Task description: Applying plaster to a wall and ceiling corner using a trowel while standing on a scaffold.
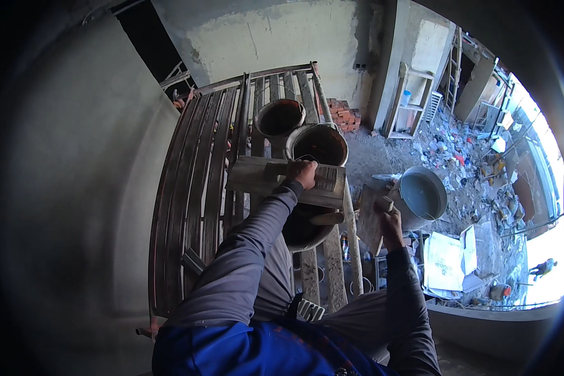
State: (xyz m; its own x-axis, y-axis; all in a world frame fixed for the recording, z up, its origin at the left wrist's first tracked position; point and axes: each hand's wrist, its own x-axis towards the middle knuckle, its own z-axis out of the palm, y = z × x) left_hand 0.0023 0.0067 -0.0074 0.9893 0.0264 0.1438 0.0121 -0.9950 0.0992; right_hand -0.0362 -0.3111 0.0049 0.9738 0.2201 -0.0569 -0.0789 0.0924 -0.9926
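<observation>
I am looking at a building site, indoors: the back wall (276,44) is patchy and unfinished, bricks (343,116) sit stacked below it, and a slatted scaffold (202,163) carries grimy buckets (319,144). Beyond, I see a ladder (454,72) and rubble (457,150) strewn toward a bright opening (548,247).

Both our arms reach forward, each grip closed.
Our left arm (232,263), covered by a grey sleeve, slants up from the lower left toward the middle of the view, ending in our left grip (302,173), bare and clenched, with the back of the hand turned up toward us. Our right arm (408,316), in a darker-looking sleeve, rises more steeply from the lower right; our right grip (391,227) sits lower and farther right, its bare fingers curled in. The two are apart, and both sleeves run down to about our wrists.
</observation>
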